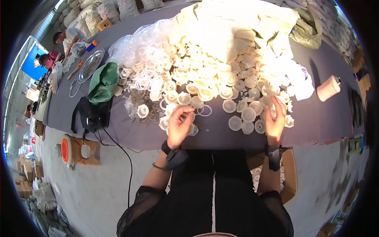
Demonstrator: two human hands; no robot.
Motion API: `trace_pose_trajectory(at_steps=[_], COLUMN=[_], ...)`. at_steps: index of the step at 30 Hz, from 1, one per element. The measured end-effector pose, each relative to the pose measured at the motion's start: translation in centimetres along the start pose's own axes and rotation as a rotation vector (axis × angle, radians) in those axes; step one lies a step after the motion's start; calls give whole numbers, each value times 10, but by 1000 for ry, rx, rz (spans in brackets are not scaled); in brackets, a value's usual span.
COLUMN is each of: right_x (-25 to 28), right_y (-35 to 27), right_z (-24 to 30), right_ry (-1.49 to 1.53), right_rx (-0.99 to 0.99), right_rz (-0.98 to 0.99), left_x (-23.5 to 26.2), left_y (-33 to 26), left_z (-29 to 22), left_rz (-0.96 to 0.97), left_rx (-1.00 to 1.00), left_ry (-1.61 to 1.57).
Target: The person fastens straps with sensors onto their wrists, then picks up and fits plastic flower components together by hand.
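Observation:
My left hand (180, 125) is over the table's near edge, its thumb and fingers closed together. Whatever it may hold is hidden. Right beside its fingertips lies a thin white ring (206, 110), and white round plastic caps (184, 98) crowd around and under the hand. My right hand (275, 120) reaches into the right side of the parts, fingers stretched and thumb apart, close to more round caps (248, 114). Nothing shows clearly in its grasp. A big heap of white plastic parts (197, 65) spreads behind both hands.
A pale sack (233, 23) covers the heap's back. Left are tiny clear pieces (138, 100), a green bag (103, 83), a black pouch (92, 112) and a metal tray (91, 65). A thread spool (328, 88) stands right. An open carton (290, 173) sits below. Two people work far left.

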State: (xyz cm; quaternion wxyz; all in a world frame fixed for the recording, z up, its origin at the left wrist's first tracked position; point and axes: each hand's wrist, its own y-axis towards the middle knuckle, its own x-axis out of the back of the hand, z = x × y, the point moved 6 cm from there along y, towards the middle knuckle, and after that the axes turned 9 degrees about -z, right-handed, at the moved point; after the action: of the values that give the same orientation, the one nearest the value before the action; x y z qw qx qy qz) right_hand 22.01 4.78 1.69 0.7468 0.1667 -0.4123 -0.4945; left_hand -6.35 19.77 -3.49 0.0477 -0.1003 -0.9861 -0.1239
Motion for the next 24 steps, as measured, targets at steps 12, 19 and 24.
trace_pose_trajectory(at_steps=[12,19,24], right_x=[-51,-98,-127], right_y=[-58,-96,-109], right_z=[45,35,50], right_ry=[368,727,1339], right_rx=[-76,-593,-1130], right_rz=[241,558,656], left_x=[-42,-33,-34], left_y=[35,8,-17], left_z=[11,-9,-29], left_rz=[191,83,99], left_rx=[-552,-587,-615], left_ry=[1000,636,441])
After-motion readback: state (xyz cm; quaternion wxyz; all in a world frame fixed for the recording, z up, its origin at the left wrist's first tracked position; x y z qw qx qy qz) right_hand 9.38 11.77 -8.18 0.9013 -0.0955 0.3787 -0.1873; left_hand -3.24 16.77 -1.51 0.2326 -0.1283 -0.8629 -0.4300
